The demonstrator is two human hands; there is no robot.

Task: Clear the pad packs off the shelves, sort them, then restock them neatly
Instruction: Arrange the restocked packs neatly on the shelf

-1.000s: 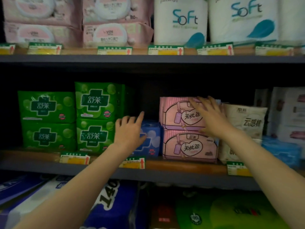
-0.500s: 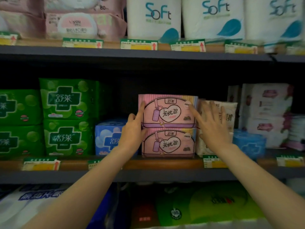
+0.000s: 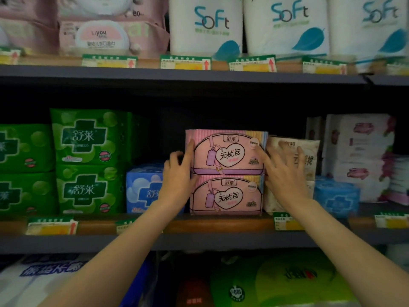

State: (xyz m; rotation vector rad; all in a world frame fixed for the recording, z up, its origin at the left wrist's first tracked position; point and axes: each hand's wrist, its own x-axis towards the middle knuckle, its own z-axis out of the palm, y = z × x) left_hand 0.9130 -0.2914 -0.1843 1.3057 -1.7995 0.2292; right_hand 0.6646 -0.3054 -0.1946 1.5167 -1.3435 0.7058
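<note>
Two pink pad packs stand stacked in the middle of the middle shelf point(image 3: 221, 240), the top pink pack point(image 3: 228, 151) on the lower pink pack point(image 3: 228, 196). My left hand point(image 3: 177, 178) grips the stack's left side, with its thumb on the top pack's front edge and its fingers curled round the side. My right hand point(image 3: 285, 173) presses against the stack's right side, fingers spread and fairly straight. To the left are green pad packs point(image 3: 88, 138) in stacks and a blue pad pack point(image 3: 143, 187). A cream pack point(image 3: 309, 151) sits behind my right hand.
Further right lie another blue pack point(image 3: 336, 198) and white packs with pink print point(image 3: 363, 151). The upper shelf carries pink wipes point(image 3: 101, 34) and white tissue rolls point(image 3: 205, 25). Below are large white, blue and green packs. Price tags line the shelf edges.
My left hand moved from the blue pack to the left side of the pink stack. My right hand slid from the top pack's front to the stack's right side.
</note>
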